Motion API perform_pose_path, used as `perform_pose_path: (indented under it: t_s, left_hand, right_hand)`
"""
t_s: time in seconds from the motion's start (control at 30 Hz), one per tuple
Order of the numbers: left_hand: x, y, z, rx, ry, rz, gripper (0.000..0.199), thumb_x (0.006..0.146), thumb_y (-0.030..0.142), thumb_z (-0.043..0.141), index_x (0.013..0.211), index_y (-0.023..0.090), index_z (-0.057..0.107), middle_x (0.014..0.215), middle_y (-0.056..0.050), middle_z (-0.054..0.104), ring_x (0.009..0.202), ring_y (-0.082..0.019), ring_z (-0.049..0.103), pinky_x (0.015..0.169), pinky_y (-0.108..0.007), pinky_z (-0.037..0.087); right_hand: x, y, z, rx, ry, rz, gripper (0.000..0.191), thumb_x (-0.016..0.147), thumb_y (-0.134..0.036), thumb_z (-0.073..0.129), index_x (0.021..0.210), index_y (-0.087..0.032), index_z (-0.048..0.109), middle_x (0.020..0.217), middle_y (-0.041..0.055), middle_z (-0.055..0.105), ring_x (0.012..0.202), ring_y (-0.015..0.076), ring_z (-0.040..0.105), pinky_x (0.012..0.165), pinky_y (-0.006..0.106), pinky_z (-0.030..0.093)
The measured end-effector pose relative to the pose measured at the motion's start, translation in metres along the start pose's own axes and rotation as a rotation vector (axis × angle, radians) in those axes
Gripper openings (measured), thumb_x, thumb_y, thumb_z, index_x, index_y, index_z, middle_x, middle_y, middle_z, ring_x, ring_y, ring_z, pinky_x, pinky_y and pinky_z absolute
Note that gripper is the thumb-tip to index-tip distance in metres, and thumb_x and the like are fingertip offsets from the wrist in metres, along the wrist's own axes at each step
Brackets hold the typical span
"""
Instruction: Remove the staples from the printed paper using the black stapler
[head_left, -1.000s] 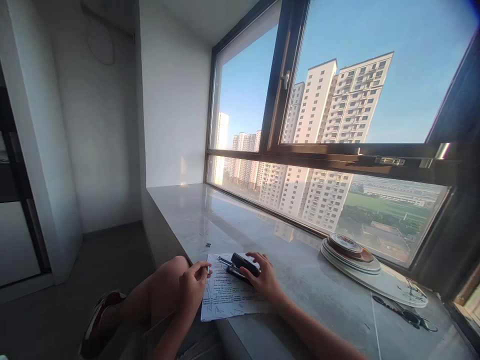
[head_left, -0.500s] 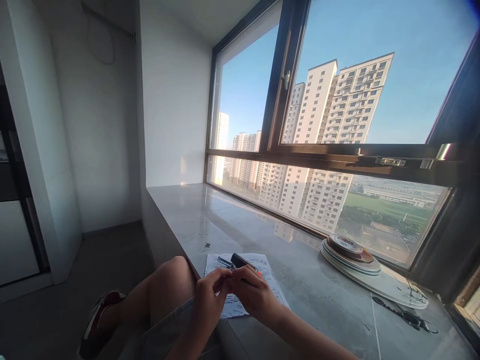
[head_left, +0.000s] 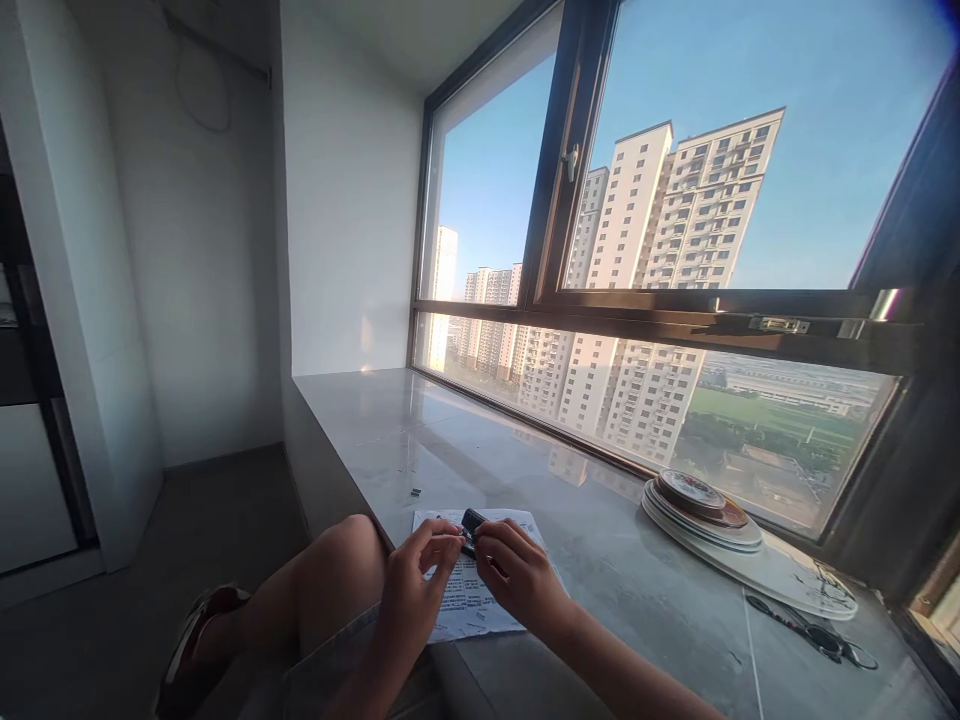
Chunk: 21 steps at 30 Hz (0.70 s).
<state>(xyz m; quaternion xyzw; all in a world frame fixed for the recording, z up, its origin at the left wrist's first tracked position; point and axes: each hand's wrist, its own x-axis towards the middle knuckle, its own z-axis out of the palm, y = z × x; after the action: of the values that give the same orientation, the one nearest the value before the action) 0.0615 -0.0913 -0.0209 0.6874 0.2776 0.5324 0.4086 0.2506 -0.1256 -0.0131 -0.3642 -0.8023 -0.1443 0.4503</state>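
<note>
My left hand [head_left: 418, 575] is above a printed sheet of paper [head_left: 491, 612]. Its thumb and index finger are pinched together; whatever is between them is too small to name. Close beside it, my right hand [head_left: 523, 578] has its fingers curled together at a small dark piece, largely covered by the fingertips. Just beyond the fingers, the end of a black, rod-like object [head_left: 472, 519] shows over the sheet. The right hand hides the rest of it, and I cannot tell whether that hand touches it.
The sheet lies on a grey tiled window ledge [head_left: 615, 590]. Small dark bits [head_left: 415, 492] lie past its far left corner. Stacked plates [head_left: 701, 510] stand to the right by the window, with dark scissors [head_left: 821, 638] in front. My bent knee [head_left: 349, 560] is beside the ledge.
My hands have moved slightly apart at the fingertips. The right hand has shifted a little to the right and now covers the orange part seen earlier. The silvery piece beyond the fingers no longer shows.
</note>
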Motion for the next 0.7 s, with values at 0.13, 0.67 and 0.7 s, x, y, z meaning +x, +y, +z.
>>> perform_pose_path:
  t_s: [0.13,0.67,0.7]
  left_hand:
    - [0.038,-0.033,-0.038,0.234,0.077,0.017,0.027,0.096,0.040,0.050,0.105,0.022,0.067,0.109,-0.008,0.074,0.107,-0.026,0.070,0.096,-0.040,0.056]
    - [0.090,-0.123,-0.063,0.763,-0.160,-0.003,0.035,0.094,0.015,0.045,0.114,0.024,0.073,0.128,-0.008,0.070,0.126,-0.024,0.060,0.109,-0.042,0.042]
    - [0.090,-0.122,-0.064,0.754,-0.139,0.004,0.034,0.092,0.013,0.046,0.108,0.023,0.074,0.121,-0.008,0.073,0.118,-0.024,0.065,0.103,-0.039,0.046]
  right_hand:
    - [0.001,0.040,-0.010,-0.065,0.126,0.363,0.013,0.092,-0.020,0.056,0.088,-0.021,0.068,0.087,0.0070,0.071,0.080,0.0208,0.064,0.071,0.033,0.054]
    - [0.010,0.177,0.035,-0.124,-0.253,0.835,0.019,0.073,-0.014,0.062,0.075,-0.017,0.080,0.088,0.0085,0.077,0.089,0.0247,0.070,0.083,0.031,0.049]
    - [0.009,0.177,0.036,-0.117,-0.258,0.838,0.018,0.073,-0.015,0.062,0.076,-0.017,0.080,0.088,0.0082,0.077,0.088,0.0239,0.070,0.082,0.030,0.049]
